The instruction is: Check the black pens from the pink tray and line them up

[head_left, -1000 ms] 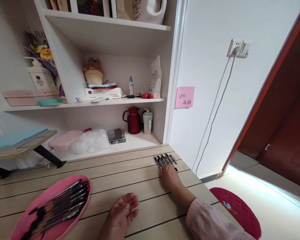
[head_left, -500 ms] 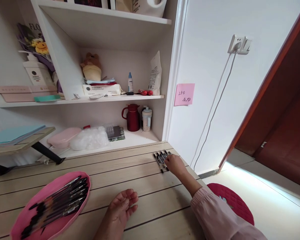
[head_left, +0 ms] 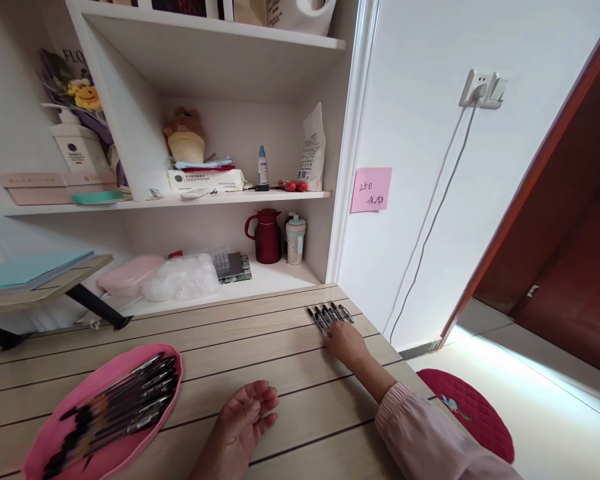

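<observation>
On the right part of the wooden table lies a row of black and clear pens (head_left: 321, 313), side by side. My right hand (head_left: 347, 341) is at their near ends, fingers bent and closed down on them. The back of the hand hides the fingertips and part of the pens. My left hand (head_left: 243, 420) rests palm up near the table's front, its fingers loosely curled and apart, holding nothing. To its left, a pink oval tray (head_left: 37, 440) contains several more black pens (head_left: 125, 400) in a pile.
White shelves behind the table (head_left: 205, 360) hold a red jug (head_left: 268, 237), a speckled cup (head_left: 295, 239) and a bag of white filling (head_left: 183, 279). A small raised stand (head_left: 87, 267) is at the left. Beyond the table's right edge is a dark red round seat (head_left: 467, 413).
My right hand has moved slightly toward me and left along the pens, uncovering the far ends of those on the right. My left hand stays about where it was.
</observation>
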{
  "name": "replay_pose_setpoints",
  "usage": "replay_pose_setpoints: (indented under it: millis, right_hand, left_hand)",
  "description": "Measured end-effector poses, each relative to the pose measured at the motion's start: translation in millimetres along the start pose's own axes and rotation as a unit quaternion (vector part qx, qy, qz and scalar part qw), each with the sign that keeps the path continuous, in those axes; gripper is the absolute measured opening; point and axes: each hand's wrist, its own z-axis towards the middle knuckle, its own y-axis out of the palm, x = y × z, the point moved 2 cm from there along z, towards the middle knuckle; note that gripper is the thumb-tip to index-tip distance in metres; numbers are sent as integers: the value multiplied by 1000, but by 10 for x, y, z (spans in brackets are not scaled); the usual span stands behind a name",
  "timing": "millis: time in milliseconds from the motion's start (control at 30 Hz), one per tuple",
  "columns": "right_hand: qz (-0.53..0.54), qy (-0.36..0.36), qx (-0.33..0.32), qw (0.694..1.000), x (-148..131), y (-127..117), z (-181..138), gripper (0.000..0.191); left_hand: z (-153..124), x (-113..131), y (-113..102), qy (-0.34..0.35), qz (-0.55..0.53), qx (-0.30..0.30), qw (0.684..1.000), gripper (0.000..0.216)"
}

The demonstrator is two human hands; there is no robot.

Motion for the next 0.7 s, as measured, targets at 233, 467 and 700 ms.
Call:
replay_pose_setpoints:
  millis: [233,467,700]
  right_hand:
    - [-2,9,2,1000,-25,-2,-25,25]
    - [-4,15,25,1000,10,-221,-113,25]
    - [15,-62,11,998,-174,-219,-643,25]
  left_hand:
    - [8,-14,-20,3,2,-3,1000,26]
    - [22,-47,-27,9,21,-4,1000,28]
    - [27,358,-132,127,385,51,913,35]
